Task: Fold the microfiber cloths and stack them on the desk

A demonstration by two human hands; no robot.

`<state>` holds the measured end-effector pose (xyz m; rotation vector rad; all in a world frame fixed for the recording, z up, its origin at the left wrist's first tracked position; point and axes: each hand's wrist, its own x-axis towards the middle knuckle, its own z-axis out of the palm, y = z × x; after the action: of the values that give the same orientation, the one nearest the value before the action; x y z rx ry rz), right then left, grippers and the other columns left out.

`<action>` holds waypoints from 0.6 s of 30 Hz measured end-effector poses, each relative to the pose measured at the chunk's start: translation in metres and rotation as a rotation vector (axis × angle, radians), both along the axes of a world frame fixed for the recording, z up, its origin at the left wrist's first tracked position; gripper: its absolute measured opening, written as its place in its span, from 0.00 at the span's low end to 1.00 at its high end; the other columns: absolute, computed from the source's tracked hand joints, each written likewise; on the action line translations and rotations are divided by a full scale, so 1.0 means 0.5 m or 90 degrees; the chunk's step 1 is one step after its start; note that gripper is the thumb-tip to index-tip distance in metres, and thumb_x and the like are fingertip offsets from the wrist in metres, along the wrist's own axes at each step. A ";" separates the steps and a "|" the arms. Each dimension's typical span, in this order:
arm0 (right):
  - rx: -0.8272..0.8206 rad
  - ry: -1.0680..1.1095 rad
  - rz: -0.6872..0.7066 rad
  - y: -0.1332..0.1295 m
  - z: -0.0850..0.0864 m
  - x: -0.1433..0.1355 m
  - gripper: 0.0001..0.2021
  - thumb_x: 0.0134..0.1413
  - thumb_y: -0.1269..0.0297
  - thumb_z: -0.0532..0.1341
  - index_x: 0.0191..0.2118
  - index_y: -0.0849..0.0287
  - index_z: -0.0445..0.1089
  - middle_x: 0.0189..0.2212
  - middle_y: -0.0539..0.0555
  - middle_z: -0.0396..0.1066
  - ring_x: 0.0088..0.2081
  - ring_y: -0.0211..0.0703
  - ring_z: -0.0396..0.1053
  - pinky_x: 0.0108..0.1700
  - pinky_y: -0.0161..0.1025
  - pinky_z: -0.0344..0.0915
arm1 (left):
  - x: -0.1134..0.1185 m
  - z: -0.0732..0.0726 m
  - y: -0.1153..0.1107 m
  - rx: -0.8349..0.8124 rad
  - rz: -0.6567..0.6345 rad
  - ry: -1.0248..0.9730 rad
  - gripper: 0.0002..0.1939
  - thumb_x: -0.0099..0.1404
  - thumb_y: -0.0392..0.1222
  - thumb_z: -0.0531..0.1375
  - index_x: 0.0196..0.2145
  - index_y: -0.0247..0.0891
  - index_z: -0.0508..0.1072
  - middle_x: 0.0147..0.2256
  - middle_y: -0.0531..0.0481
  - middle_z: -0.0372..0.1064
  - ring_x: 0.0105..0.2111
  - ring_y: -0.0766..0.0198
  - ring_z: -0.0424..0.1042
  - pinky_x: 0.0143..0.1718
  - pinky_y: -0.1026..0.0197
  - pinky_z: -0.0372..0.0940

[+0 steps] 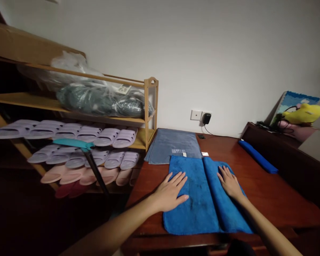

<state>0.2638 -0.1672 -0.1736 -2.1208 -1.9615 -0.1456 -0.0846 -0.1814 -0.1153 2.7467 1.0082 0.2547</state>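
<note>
A blue cloth [196, 209] lies spread near the front edge of the reddish wooden table, with dark stains on its left part and a raised fold running down its right part. My left hand [171, 191] rests flat on the cloth's left side, fingers spread. On the folded right side lies my right hand [230, 182], fingers stretched out, palm down. Just behind the blue cloth is a grey-blue folded cloth [173, 140] with white lettering, its front edge partly covered.
A rolled blue cloth [258, 156] lies along the table's right side. Left stands a wooden rack [147, 106] with several slippers [125, 137] and plastic-wrapped bundles. A teal-topped handle [74, 143] leans before it. A black plug [206, 118] sits in the wall socket.
</note>
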 end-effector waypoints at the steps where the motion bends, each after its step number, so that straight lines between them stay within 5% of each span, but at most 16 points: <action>1: -0.013 -0.001 -0.001 -0.005 -0.004 0.001 0.31 0.63 0.45 0.39 0.64 0.56 0.51 0.64 0.60 0.50 0.66 0.50 0.43 0.60 0.53 0.49 | 0.001 0.000 0.000 0.001 0.003 0.001 0.35 0.68 0.63 0.41 0.66 0.43 0.45 0.66 0.46 0.38 0.66 0.56 0.37 0.64 0.46 0.36; 18: -0.058 0.017 0.017 -0.032 0.011 0.170 0.33 0.62 0.42 0.40 0.64 0.56 0.52 0.65 0.59 0.46 0.66 0.47 0.41 0.63 0.51 0.46 | -0.018 -0.004 -0.008 0.035 0.004 0.025 0.34 0.69 0.62 0.41 0.66 0.44 0.45 0.66 0.48 0.38 0.66 0.55 0.40 0.64 0.47 0.37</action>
<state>0.3488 -0.1833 -0.1679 -2.1395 -2.0160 -0.0229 -0.0937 -0.1853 -0.1173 2.8089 1.0346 0.2336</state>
